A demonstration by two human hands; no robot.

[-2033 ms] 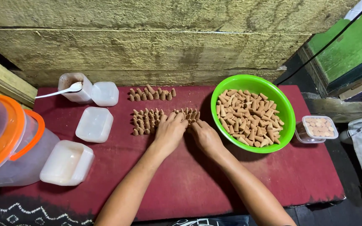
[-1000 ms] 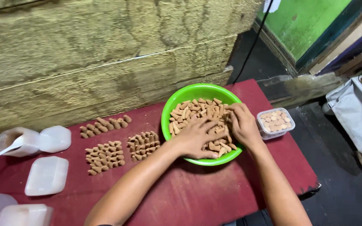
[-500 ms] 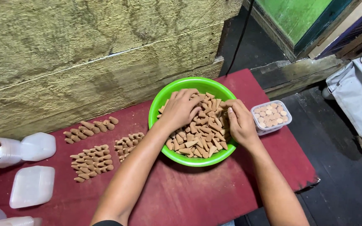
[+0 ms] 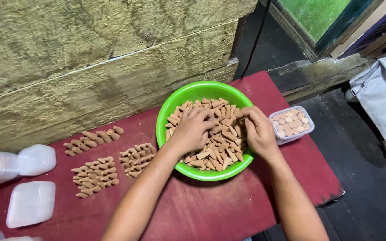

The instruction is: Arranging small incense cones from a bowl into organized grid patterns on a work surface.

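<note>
I see both hands have moved from the rows [image 4: 95,176] into the green bowl [image 4: 166,117], left hand [image 4: 193,130] and right hand [image 4: 258,130] curled, grabbing brown cones [image 4: 222,143].

Green bowl [image 4: 170,111] of brown cones [image 4: 222,147] on red table [image 4: 211,209]; left hand [image 4: 193,129] and right hand [image 4: 258,129] in cones. Cone rows [image 4: 95,176] left; lidded tub [image 4: 291,124] right.

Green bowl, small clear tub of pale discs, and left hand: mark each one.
Green bowl [image 4: 188,91]: head view, bare inner wall at the far rim.
Small clear tub [image 4: 291,123]: head view, middle of its contents.
Left hand [image 4: 193,130]: head view, back of the hand.
</note>
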